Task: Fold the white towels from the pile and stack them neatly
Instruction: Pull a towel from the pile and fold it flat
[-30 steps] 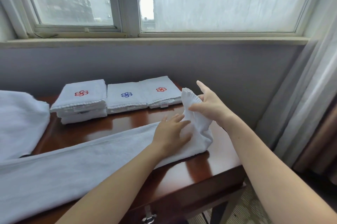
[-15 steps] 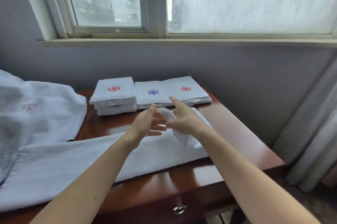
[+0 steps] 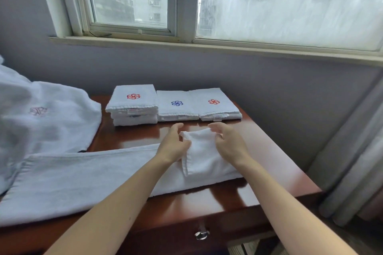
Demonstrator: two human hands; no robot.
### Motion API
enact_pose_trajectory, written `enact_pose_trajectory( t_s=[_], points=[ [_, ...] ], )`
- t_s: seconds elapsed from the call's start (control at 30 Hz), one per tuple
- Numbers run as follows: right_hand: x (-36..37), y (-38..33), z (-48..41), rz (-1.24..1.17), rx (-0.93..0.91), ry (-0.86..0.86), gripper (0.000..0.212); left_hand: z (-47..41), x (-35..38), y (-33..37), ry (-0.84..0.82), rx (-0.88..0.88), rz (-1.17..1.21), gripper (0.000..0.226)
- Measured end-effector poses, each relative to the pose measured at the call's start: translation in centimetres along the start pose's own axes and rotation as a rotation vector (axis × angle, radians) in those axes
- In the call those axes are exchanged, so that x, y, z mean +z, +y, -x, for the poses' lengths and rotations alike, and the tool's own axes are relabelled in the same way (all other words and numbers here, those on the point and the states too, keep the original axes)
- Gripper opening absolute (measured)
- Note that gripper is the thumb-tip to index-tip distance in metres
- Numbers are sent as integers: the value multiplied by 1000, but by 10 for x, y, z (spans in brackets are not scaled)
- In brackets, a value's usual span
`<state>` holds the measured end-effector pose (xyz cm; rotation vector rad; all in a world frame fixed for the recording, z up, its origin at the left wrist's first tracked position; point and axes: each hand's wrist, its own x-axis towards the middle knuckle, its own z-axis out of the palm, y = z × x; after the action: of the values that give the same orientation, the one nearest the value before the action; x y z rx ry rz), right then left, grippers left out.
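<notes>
**Both my hands on the turned-back end of the long towel**

My left hand and my right hand meet over the right end of the long white terry towel that lies stretched across the glossy dark red wooden table; its end is folded back over itself, and the raised flap stands between my two hands. My left fingers are curled and pinch the flap's left corner; my right thumb and fingers pinch its top right edge, the other fingers loosely bent. The towel's far left end runs off the table's left side, toward the rumpled heap of white towels with a faint pinkish emblem, which I cannot read clearly in the blur.

Along the back of the table, below the window sill, lie the folded ones: a stack of white towels with a red flower emblem on the left; just beside it a folded white towel with a blue flower emblem; touching that, a folded white towel with a red flower emblem. A small metal drawer knob shows at the table's front edge; grey curtains hang at the right.
</notes>
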<state>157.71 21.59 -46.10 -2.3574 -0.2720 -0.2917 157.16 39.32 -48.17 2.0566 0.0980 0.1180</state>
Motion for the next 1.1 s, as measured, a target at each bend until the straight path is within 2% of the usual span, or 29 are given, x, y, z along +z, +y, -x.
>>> enact_pose_trajectory(
  t_s=[0.13,0.23,0.3,0.37,0.43,0.5,0.57,1.1],
  points=[
    [5,4,-3,125,-78,-8,48,-2,-12,-7,-4,21,80,56],
    [12,8,-5,389,-70,-195,45,2,-24,-16,0,45,-207,54],
    [21,13,-3,581,-99,-289,47,6,-23,-15,96,149,-424,59],
    [29,18,-1,610,-106,-305,54,9,-14,-6,135,292,-406,55],
    [32,23,-1,596,-106,-300,58,12,3,-1,7,343,-486,47],
    [33,27,0,593,-102,-297,58,17,21,-9,-112,314,-772,49],
    [32,30,0,584,-87,-296,58,21,26,-19,-131,254,-888,54],
    [-9,77,-17,589,30,-268,62,-4,73,9,-217,296,-799,61]
  ],
)
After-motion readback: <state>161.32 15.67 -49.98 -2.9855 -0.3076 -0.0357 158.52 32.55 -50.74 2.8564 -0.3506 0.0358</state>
